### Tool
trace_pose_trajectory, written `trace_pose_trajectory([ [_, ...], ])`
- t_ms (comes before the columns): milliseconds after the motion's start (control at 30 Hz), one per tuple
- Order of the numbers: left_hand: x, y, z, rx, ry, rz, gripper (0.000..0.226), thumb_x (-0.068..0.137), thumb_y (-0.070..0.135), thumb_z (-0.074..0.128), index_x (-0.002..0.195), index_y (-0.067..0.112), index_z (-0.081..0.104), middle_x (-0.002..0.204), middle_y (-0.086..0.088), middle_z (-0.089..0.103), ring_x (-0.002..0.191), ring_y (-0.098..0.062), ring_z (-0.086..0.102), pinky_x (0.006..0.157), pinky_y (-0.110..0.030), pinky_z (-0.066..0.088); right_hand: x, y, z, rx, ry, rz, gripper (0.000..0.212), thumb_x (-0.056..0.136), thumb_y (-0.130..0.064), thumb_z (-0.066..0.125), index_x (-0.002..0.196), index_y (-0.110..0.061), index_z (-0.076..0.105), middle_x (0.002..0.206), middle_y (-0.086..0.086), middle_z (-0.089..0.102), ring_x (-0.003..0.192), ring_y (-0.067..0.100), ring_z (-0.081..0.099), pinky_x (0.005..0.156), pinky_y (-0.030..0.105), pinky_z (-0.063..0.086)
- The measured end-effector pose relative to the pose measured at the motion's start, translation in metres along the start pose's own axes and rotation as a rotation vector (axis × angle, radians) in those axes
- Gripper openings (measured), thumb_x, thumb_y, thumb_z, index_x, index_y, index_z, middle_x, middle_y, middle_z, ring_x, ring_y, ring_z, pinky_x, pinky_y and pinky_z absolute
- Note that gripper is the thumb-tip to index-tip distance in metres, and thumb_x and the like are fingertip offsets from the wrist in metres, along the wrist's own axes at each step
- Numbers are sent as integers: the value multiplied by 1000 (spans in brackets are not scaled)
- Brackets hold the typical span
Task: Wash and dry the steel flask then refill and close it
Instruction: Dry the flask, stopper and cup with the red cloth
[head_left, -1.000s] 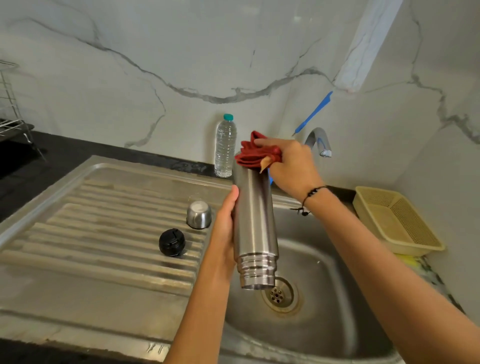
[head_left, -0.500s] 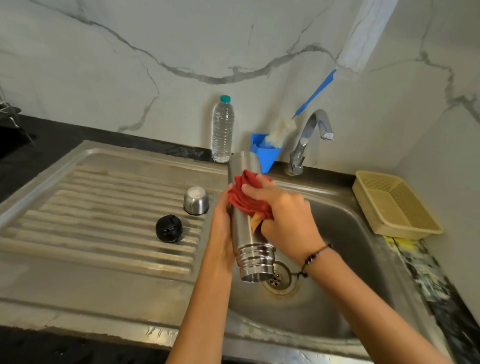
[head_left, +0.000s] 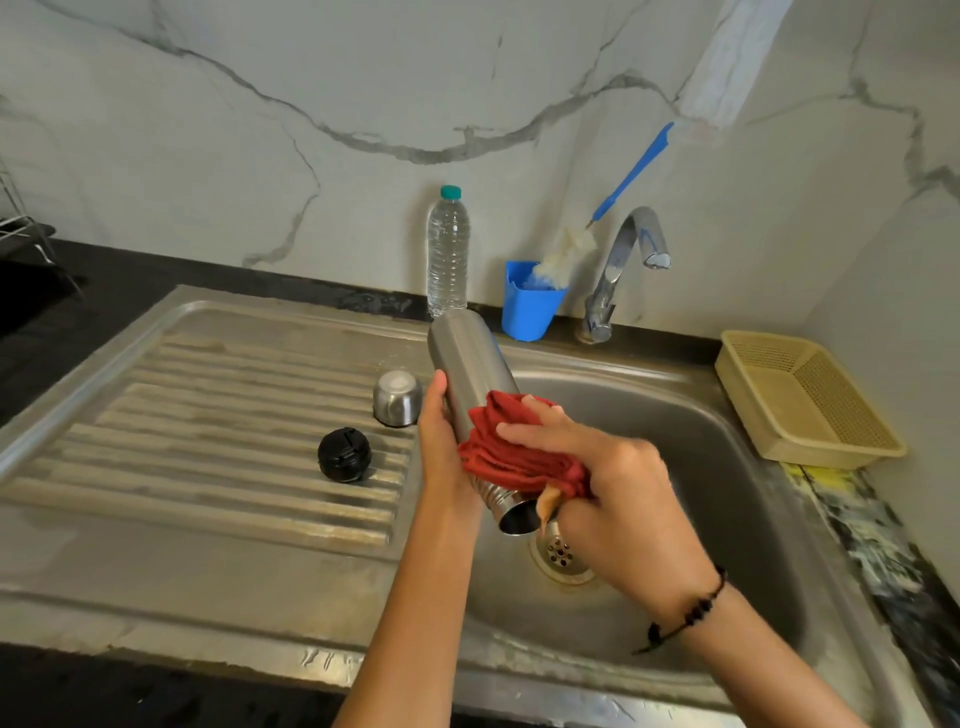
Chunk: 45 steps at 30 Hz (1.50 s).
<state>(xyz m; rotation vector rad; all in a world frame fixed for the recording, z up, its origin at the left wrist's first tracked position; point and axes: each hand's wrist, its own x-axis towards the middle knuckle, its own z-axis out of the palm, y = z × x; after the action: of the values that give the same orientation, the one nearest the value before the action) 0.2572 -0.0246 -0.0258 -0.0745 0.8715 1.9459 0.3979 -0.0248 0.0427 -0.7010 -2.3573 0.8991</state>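
Both hands hold the steel flask (head_left: 470, 364), red cloth (head_left: 511, 452) between.

red cloth (head_left: 519, 452) hides the steel flask (head_left: 470, 364) lower body.

Silver, brushed-steel flask (head_left: 470, 364), half wrapped in a dark red cloth (head_left: 514, 457). Glossy black stopper (head_left: 344, 454) and shiny steel cup (head_left: 397, 397) on a dull grey ribbed drainboard (head_left: 218, 415). Clear water bottle (head_left: 447, 252) topped with a teal cap (head_left: 450, 193). Bright blue holder (head_left: 527, 306); blue-handled brush (head_left: 631, 174) with off-white bristles. Pale yellow mesh-patterned basket (head_left: 810, 400). White wall (head_left: 260, 130) veined in grey, marble-like. Black beaded bracelet (head_left: 691, 616).
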Motion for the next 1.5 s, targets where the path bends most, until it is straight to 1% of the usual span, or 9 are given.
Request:
trace_pose_trajectory([
  [67,-1,4,0,26,-27,-3,59,93,49,44,127,2,54,88,-15,66,72,-25,66,62,-31,57,11,-6,-14,117,12,51,45,74,7,52,102,-21,71,106,-14,65,79,-16,59,72,2,44],
  [133,-2,9,0,20,-112,-6,50,91,48,48,117,6,59,85,-14,68,68,-25,65,62,-32,56,29,-6,-24,158,85,90,45,80,11,51,102,-23,70,92,-19,64,68,-5,60,64,3,44],
  [267,-8,18,5,107,-201,-1,68,73,50,61,118,-1,59,91,-22,64,72,-31,65,64,-35,57,78,-3,-28,113,301,53,44,77,6,48,105,-20,70,88,-10,68,82,9,65,72,2,43],
  [467,-11,24,6,182,-286,17,47,79,41,60,100,1,72,97,-22,67,83,-34,65,83,-41,52,112,6,-5,11,222,35,47,78,0,51,120,-19,63,127,0,60,115,16,57,104,22,38],
  [700,-7,16,1,207,-252,24,32,94,26,46,87,1,65,65,-11,69,52,-20,65,51,-23,55,77,13,-3,-96,60,27,53,80,1,55,128,-23,56,138,-4,48,115,16,56,98,14,38],
  [933,-6,8,9,149,-258,-29,41,83,35,52,99,-1,64,82,-16,70,68,-22,70,61,-28,59,30,9,3,-164,48,8,56,67,-19,51,120,-30,62,137,-5,50,110,24,61,89,43,51],
  [1167,1,6,-2,42,-66,-74,87,66,51,70,131,-3,50,101,-21,61,96,-34,60,100,-52,45,0,22,11,-49,32,7,59,64,-15,49,118,-35,62,136,-5,51,111,11,60,83,34,55],
  [1433,4,7,3,42,-21,-22,71,78,49,61,131,4,49,101,-18,63,85,-27,65,75,-38,56,-9,17,-13,118,0,-15,43,71,15,56,105,-7,70,117,-7,63,113,7,53,84,1,40],
  [1500,5,8,3,66,-66,-24,53,88,46,56,124,7,53,88,-14,70,76,-24,69,66,-34,59,-1,14,-24,226,30,31,50,75,19,54,106,-17,70,111,-6,69,105,-1,60,86,5,43],
])
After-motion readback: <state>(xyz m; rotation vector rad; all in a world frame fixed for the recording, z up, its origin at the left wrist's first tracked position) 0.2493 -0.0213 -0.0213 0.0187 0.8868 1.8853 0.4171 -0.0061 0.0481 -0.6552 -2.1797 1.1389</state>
